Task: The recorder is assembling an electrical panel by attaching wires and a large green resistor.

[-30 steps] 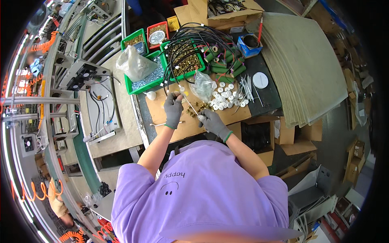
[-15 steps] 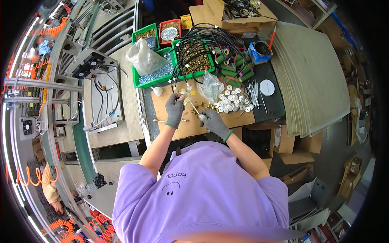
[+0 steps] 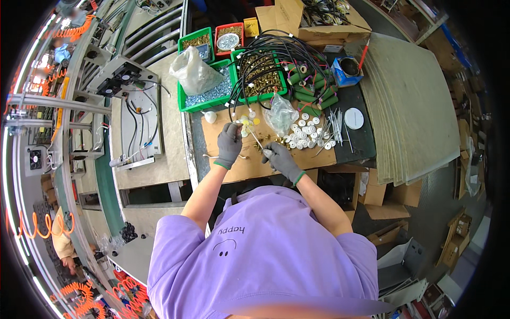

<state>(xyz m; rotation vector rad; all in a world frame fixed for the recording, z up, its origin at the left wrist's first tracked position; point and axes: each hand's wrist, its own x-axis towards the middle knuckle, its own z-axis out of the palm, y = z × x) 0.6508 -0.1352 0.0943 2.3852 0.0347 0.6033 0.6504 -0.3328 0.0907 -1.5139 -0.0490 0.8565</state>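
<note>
My left hand (image 3: 230, 145), in a grey glove, is closed with its fingertips pinched at the far end of a thin metal rod (image 3: 256, 137). What small piece they pinch is too small to make out. My right hand (image 3: 284, 161), also gloved in grey, is closed on the rod's near end, where a pale bit shows by the thumb. Both hands are just above a sheet of brown cardboard (image 3: 313, 155). Small brass parts (image 3: 264, 140) lie beneath the rod. White round washers (image 3: 304, 139) are heaped right of it, beside a crumpled clear bag (image 3: 280, 115).
Green bins of silver (image 3: 208, 95) and brass (image 3: 264, 85) hardware stand behind. Black cables (image 3: 265, 40) arch over green cylinders (image 3: 316, 87). Loose thin rods (image 3: 334, 126) and a white disc (image 3: 354, 118) lie right. Large stacked sheets (image 3: 409, 106) flank the bench.
The whole view has shifted slightly, with the bench items a little further right and lower. My hands stay at nearly the same spot, still around the rod.
</note>
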